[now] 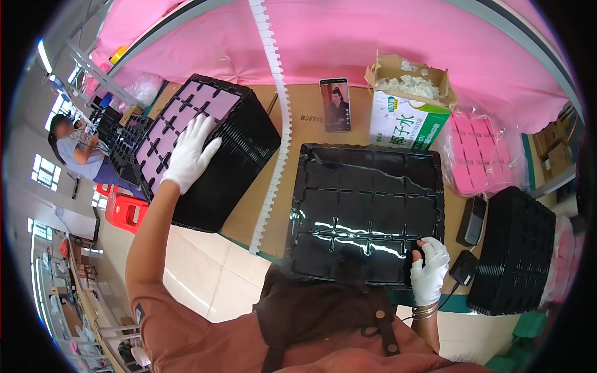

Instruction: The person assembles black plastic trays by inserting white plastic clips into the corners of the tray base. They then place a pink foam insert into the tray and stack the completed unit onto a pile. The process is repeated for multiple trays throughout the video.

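Observation:
My left hand (191, 153), in a white glove, lies with its fingers spread on top of a tall stack of black plastic trays (245, 149). The top tray of that stack shows lilac panels (214, 101) between its black ribs. At the right, my right hand (430, 275), gloved with some fingertips bare, has its fingers curled over the near right edge of a glossy black plastic tray (367, 214). This tray lies flat before me, with light glinting off its compartments. What is under it is hidden.
A white notched strip (281, 112) runs between stack and tray. Behind stand a phone (336, 112) and a cardboard box (404, 121) of white pieces. Rightward are bagged pink trays (476, 149), a black device (472, 221), an adapter (463, 268) and another black stack (516, 252). A person (84, 152) works far left.

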### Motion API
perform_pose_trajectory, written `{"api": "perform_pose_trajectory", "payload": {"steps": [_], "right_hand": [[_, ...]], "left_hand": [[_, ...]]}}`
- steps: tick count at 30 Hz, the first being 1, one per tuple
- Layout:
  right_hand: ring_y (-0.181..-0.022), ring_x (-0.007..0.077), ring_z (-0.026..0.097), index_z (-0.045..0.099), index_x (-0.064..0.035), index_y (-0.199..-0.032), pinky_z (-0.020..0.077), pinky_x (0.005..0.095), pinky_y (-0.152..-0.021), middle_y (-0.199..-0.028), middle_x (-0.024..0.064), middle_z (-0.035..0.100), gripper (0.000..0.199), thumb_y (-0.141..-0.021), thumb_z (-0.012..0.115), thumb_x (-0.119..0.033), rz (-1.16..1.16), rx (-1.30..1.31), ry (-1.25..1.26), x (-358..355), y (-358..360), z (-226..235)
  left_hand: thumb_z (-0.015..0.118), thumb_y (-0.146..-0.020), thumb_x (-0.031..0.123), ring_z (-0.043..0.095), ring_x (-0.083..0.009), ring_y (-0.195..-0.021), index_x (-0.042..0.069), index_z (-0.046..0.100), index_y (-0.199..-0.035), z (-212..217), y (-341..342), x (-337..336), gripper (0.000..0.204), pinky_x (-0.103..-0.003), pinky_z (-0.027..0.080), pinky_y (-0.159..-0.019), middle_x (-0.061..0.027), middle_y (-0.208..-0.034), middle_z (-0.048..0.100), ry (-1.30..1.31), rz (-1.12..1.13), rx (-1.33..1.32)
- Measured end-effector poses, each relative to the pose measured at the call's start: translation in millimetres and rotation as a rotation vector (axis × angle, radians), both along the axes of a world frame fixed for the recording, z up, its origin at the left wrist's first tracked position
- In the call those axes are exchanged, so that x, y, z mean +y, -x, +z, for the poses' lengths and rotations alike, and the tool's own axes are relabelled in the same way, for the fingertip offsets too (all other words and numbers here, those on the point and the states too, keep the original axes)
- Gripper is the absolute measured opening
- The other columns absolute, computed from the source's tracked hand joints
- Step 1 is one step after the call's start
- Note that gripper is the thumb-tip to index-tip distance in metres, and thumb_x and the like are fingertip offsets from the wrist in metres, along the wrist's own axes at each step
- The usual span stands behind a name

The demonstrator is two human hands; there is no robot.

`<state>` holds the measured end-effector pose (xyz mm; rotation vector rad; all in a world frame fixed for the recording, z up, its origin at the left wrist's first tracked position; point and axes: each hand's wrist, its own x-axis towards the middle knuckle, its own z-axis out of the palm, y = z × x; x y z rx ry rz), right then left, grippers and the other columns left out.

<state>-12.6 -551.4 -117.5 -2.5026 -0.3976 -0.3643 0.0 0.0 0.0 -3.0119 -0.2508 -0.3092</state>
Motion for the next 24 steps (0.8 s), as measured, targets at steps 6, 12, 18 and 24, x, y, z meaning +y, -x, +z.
{"api": "perform_pose_trajectory", "payload": {"steps": [6,12,18,24], "right_hand": [[-0.095,0.0340,0.060,0.067,-0.0022,-0.095,0.0485,0.0433,-0.084,-0.101,0.0129,0.065,0.024,-0.072,0.074,0.000,0.005,-0.052,-0.014,4.9,0.2,3.2],[-0.094,0.0338,0.060,0.067,-0.0026,-0.094,0.0483,0.0431,-0.083,-0.100,0.0124,0.066,0.023,-0.072,0.074,0.000,0.010,-0.053,0.015,3.0,-1.0,3.0],[-0.094,0.0334,0.059,0.066,-0.0044,-0.097,0.0468,0.0441,-0.084,-0.101,0.0117,0.065,0.024,-0.074,0.073,-0.001,0.035,-0.080,0.016,3.7,-2.7,-3.3],[-0.097,0.0330,0.060,0.066,-0.0039,-0.098,0.0467,0.0418,-0.087,-0.103,0.0117,0.066,0.022,-0.076,0.069,0.002,0.022,-0.072,0.063,4.2,4.4,-5.8]], "left_hand": [[0.045,-0.101,0.055,0.022,-0.0399,-0.148,0.009,0.032,-0.153,-2.2,-110.5,8.4,0.071,-0.048,0.021,-0.120,-0.0236,-0.158,0.028,0.107,-0.172,0.075],[0.042,-0.103,0.028,0.028,-0.0424,-0.145,0.026,0.029,-0.154,-14.2,-158.8,68.7,0.052,-0.053,0.037,-0.111,-0.0186,-0.158,0.029,-0.286,-0.108,0.166],[0.042,-0.099,0.012,0.045,-0.0475,-0.126,0.038,0.032,-0.151,-10.8,-125.5,26.8,0.058,-0.050,0.046,-0.101,-0.0242,-0.149,0.033,-0.502,-0.126,0.150],[0.067,-0.092,0.033,0.041,-0.0389,-0.139,0.005,0.054,-0.136,-11.1,0.2,-115.7,0.054,-0.046,0.033,-0.115,-0.0222,-0.144,0.049,0.174,-0.326,-0.227]]}}
